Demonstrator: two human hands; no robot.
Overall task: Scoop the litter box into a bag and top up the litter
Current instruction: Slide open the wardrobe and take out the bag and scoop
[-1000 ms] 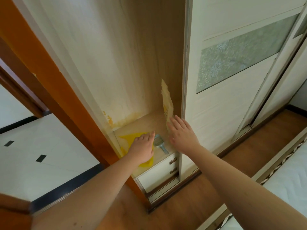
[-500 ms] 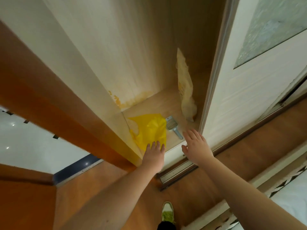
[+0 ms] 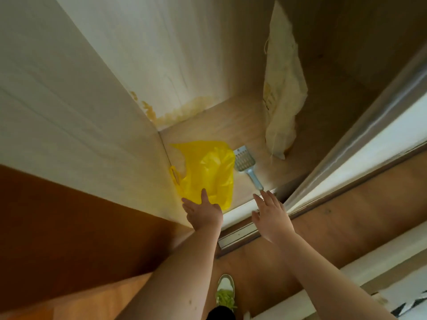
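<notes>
A yellow plastic bag (image 3: 208, 172) lies flat on the wooden shelf (image 3: 265, 179) inside an open wardrobe. My left hand (image 3: 203, 213) rests its spread fingertips on the bag's near edge. To the right of the bag lies a pale blue slotted litter scoop (image 3: 246, 166), handle toward me. My right hand (image 3: 270, 213) hovers open with its fingertips just short of the handle's end. A tall cream litter sack (image 3: 282, 88) stands upright at the back right of the shelf. No litter box is in view.
The wardrobe's white side panel (image 3: 92, 100) rises at the left, and a sliding door with its metal frame (image 3: 360, 144) stands at the right. Below are the wooden floor (image 3: 346, 227) and my shoe (image 3: 225, 294). A mattress edge (image 3: 411, 301) shows at lower right.
The view has tilted down and closer to the shelf. Both hands have drawn back from deep on the shelf to its front edge; the left has left the bag's middle for its near edge.
</notes>
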